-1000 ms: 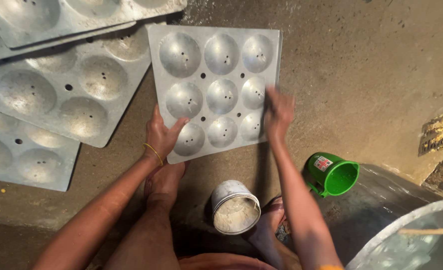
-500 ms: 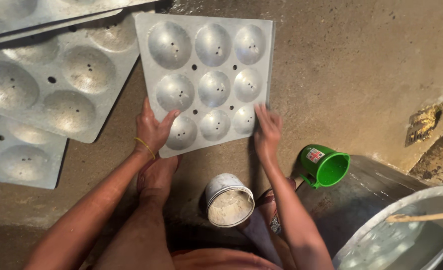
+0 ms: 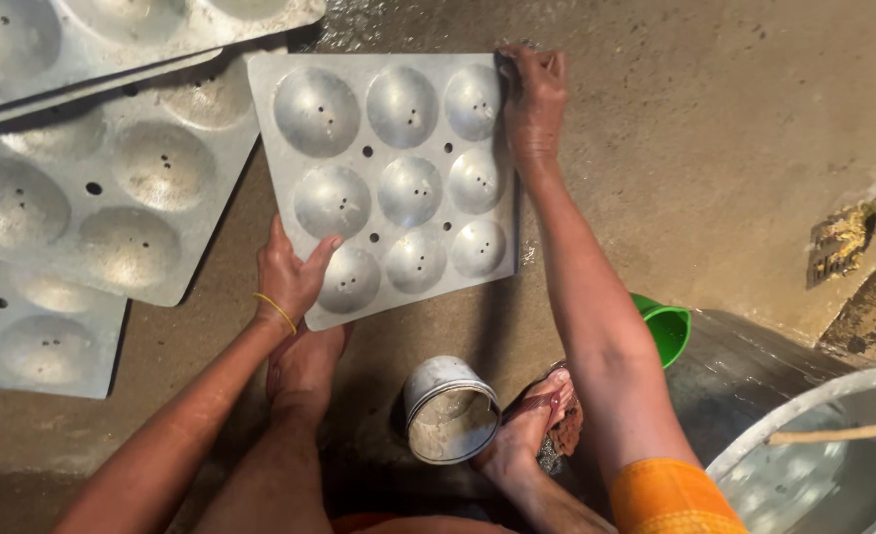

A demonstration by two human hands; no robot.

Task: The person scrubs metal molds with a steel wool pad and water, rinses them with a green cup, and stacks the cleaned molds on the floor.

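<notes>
A square metal tray [image 3: 359, 133] with round hollows and small holes lies on the wet concrete floor [image 3: 715, 129] in front of me. My left hand [image 3: 290, 277] grips its near left corner, thumb on top, a thin yellow bangle on the wrist. My right hand [image 3: 534, 94] rests on the tray's far right corner, fingers closed against the metal; what it may hold is hidden. My bare feet [image 3: 305, 361] are just below the tray.
Several similar metal trays [image 3: 112, 188] are stacked overlapping at the left. A small metal pot [image 3: 448, 410] with pale residue stands between my feet. A green mug [image 3: 667, 331] lies behind my right arm. A large metal vessel [image 3: 814, 465] sits at the lower right, a floor drain [image 3: 838, 242] at the right.
My right hand has slid from the tray's near right edge up to its far right corner. The left hand still holds the near left corner.
</notes>
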